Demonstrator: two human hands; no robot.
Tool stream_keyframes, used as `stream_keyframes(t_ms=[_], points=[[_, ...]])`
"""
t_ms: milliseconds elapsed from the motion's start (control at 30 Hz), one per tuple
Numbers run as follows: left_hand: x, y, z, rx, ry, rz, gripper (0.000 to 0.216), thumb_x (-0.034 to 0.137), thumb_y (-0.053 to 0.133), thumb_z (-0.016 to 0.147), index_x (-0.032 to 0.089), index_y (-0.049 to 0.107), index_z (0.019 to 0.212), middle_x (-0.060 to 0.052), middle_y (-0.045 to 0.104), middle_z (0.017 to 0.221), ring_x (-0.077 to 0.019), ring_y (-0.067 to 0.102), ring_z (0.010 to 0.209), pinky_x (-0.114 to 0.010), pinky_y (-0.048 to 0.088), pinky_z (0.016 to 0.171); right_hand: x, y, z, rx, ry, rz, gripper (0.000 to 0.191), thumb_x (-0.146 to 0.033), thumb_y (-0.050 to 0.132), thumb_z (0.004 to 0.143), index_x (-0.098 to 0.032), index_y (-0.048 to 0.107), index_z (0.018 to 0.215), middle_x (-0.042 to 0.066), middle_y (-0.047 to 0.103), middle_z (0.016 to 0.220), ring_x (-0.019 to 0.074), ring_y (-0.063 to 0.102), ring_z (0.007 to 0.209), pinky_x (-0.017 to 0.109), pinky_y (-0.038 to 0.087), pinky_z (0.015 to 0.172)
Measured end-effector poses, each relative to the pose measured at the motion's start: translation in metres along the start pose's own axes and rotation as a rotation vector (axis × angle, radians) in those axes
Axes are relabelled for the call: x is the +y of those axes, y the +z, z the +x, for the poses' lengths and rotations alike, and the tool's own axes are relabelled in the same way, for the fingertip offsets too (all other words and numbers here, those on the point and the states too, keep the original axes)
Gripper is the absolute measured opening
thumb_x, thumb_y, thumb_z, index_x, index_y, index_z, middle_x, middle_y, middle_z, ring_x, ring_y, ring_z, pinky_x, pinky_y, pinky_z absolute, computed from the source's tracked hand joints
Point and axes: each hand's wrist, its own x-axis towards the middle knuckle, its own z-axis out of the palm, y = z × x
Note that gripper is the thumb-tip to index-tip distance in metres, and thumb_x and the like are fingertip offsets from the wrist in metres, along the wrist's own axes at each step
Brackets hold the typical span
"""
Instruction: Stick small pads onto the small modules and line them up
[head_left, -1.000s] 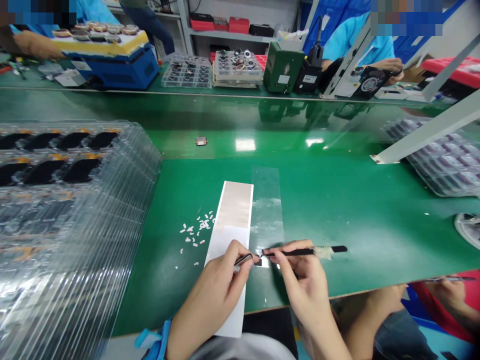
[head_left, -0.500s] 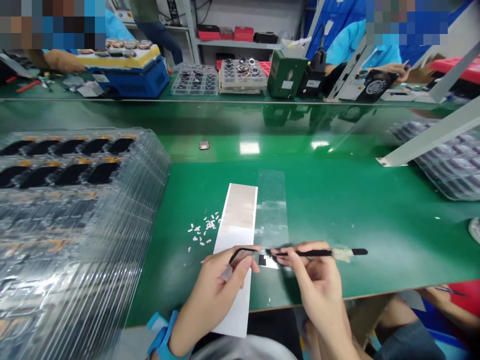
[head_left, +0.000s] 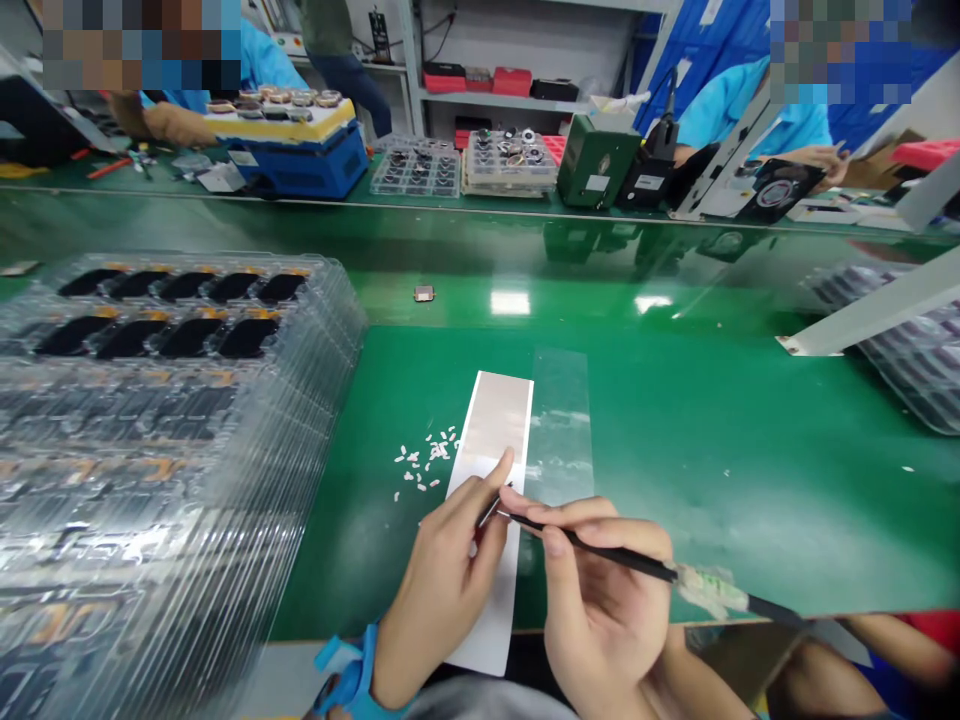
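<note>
Two pinches: left hand [head_left: 442, 590] on slim metal tweezers [head_left: 490, 513], right hand [head_left: 600, 610] on tape-wrapped black tweezers [head_left: 622, 552].

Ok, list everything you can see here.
Green bench mat: one, green, under the hands.
Stacked trays: one stack, clear with black parts, left.
White strip: one, white with pinkish upper part, centre.
Clear film strip: one, transparent, right of the white strip.
White bits: many, white, left of the strip.
Metal part: one, small, farther out.
Curved tweezers: one, dark, left hand.
Long tweezers: one, black, right hand.
Wrist strap: one, blue, left wrist.
Left hand: one, lower centre.
Right hand: one, lower right.
</note>
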Motion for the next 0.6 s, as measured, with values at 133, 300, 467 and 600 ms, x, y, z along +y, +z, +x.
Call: stream_keyframes(t_ms=[133, 300, 467, 600], points=[[0.001, 0.001, 0.001, -0.049, -0.03, 0.01, 0.049, 0.018, 0.036, 0.104, 0.027, 0.038, 0.152, -0.006, 0.066, 0.107, -0.0179, 0.064, 0.092, -0.027, 0.05, 0.084, 0.006, 0.0, 0.0, -0.025, -0.012, 0.002, 0.025, -0.003, 0.052, 0.094, -0.027, 0.051, 0.102, 0.001, 0.07, 0.095, 0.019, 0.074, 0.099, 0.039, 0.065, 0.086], [0.002, 0.0, 0.0, -0.056, -0.034, 0.013, 0.052, 0.021, 0.036, 0.104, 0.029, 0.031, 0.156, -0.007, 0.06, 0.131, -0.0202, 0.059, 0.113, -0.031, 0.045, 0.099, 0.011, -0.002, 0.0, -0.047, -0.006, -0.003, 0.025, -0.003, 0.053, 0.094, -0.026, 0.05, 0.101, 0.001, 0.07, 0.094, 0.0182, 0.074, 0.099, 0.039, 0.065, 0.088], [0.002, -0.001, -0.002, -0.032, -0.02, 0.022, 0.052, 0.021, 0.035, 0.104, 0.028, 0.032, 0.155, -0.008, 0.059, 0.136, -0.0214, 0.059, 0.116, -0.031, 0.047, 0.097, 0.015, -0.003, 0.002, -0.06, -0.067, -0.023, 0.025, 0.0, 0.053, 0.092, -0.023, 0.051, 0.101, 0.002, 0.07, 0.093, 0.0186, 0.075, 0.094, 0.039, 0.066, 0.084], [0.002, -0.001, -0.002, -0.019, -0.025, 0.027, 0.052, 0.021, 0.035, 0.104, 0.029, 0.032, 0.155, -0.008, 0.06, 0.135, -0.0217, 0.06, 0.114, -0.032, 0.048, 0.094, 0.017, -0.003, 0.004, -0.065, -0.073, -0.028, 0.025, 0.001, 0.054, 0.092, -0.022, 0.051, 0.1, 0.003, 0.071, 0.093, 0.0193, 0.075, 0.095, 0.038, 0.066, 0.084]])
